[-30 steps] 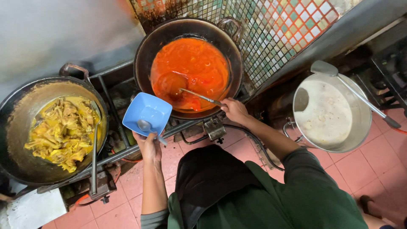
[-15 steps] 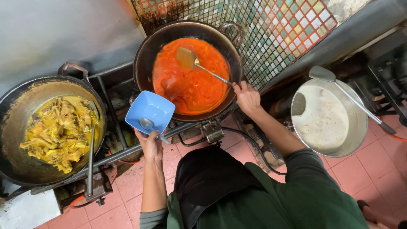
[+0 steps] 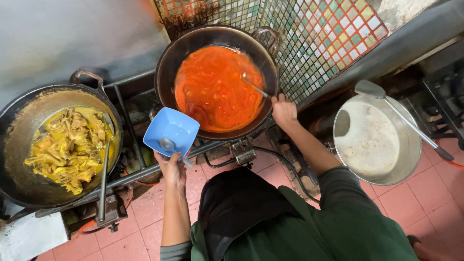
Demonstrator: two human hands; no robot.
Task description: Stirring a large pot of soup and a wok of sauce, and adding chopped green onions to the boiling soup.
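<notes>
My left hand (image 3: 172, 168) holds a square blue bowl (image 3: 171, 131) with a metal spoon (image 3: 170, 146) lying in it, just in front of the stove rail. My right hand (image 3: 283, 110) grips the handle of a metal ladle (image 3: 254, 86) whose head dips into the orange-red sauce in a large dark wok (image 3: 167, 67). The bowl hangs at the wok's near left rim.
To the left, a second wok (image 3: 19, 135) holds yellow curry pieces, with a long-handled spatula (image 3: 104, 169) resting on it. At the right stands a metal pot (image 3: 411, 145) of pale liquid with a ladle across it. Tiled wall behind, pink floor tiles below.
My right hand has swung the ladle from the wok's upper left to its right side and lowered it into the sauce. The blue bowl has stayed almost still.
</notes>
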